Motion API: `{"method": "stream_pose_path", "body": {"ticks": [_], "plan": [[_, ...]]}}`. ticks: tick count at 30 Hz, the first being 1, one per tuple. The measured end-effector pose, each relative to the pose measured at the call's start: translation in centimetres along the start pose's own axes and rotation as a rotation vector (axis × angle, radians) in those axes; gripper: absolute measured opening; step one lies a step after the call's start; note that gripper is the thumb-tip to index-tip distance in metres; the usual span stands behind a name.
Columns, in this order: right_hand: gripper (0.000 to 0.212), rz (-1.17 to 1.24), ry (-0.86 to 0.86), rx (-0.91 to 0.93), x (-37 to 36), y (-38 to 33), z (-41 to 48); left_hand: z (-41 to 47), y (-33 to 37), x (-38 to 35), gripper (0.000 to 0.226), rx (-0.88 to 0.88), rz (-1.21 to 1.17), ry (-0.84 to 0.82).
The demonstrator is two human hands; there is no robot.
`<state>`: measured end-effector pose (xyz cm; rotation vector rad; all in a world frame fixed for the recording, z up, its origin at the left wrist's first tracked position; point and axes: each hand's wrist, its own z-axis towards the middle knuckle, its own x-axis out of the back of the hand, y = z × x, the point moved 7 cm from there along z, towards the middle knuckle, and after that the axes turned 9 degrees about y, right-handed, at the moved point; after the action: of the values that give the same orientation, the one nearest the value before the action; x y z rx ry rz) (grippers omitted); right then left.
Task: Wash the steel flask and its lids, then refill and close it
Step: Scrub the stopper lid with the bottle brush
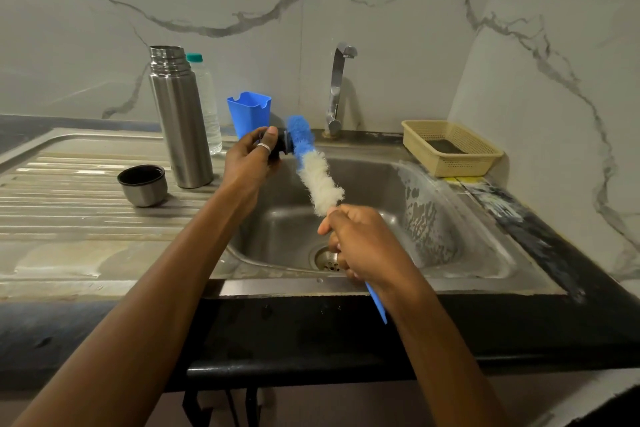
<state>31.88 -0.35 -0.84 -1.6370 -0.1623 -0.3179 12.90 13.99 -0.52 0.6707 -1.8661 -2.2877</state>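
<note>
Over the sink basin (pixel 485 253), dead centre of the frame, both hands are busy. The left hand (pixel 251 158) has its fingers wrapped around a small dark inner lid (pixel 277 147), with a ring on one finger. The right hand (pixel 360 243) is fisted around the blue handle of a bottle brush (pixel 311 163), gripping just below the bristles, and the handle's tail pokes out under the wrist. The brush slants up and to the left, white bristles low, blue bristles at the tip, and that blue tip is pressed right up against the lid.

Moving out to the left, on the ribbed steel draining board (pixel 69 218), the steel flask (pixel 180 118) stands upright with its mouth open, and its steel cup lid (pixel 143 185) sits mouth-up just beside it, lower left. Right behind the flask there's a clear plastic water bottle (pixel 209 104) with a teal cap. A blue plastic cup (pixel 249 113) stands behind the left hand. The tap (pixel 337 87) is at the back of the sink, no water visible coming from it. Upper right of the basin sits a beige plastic basket (pixel 450 146) against the marble wall.
</note>
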Motion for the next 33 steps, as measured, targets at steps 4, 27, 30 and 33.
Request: {"method": "stream_pose_path", "body": {"ticks": [4, 27, 30, 33], "plan": [[0.029, -0.048, -0.013, 0.042, 0.2, 0.1, -0.4, 0.0, 0.4, 0.1, 0.022, -0.039, 0.034, 0.034], [0.035, -0.236, 0.167, 0.252, 2.9, 0.3, -0.7, -0.3, 1.2, -0.4, 0.066, -0.303, 0.506, 0.01], [0.036, -0.346, 0.19, 0.341, 2.4, 0.2, -1.1, -0.5, 2.0, -0.7, 0.066, -0.453, 0.593, 0.002], [0.035, -0.485, 0.204, 0.418, 1.9, -0.2, -1.1, -0.8, 2.3, -0.7, 0.082, -0.565, 0.65, -0.005]]}}
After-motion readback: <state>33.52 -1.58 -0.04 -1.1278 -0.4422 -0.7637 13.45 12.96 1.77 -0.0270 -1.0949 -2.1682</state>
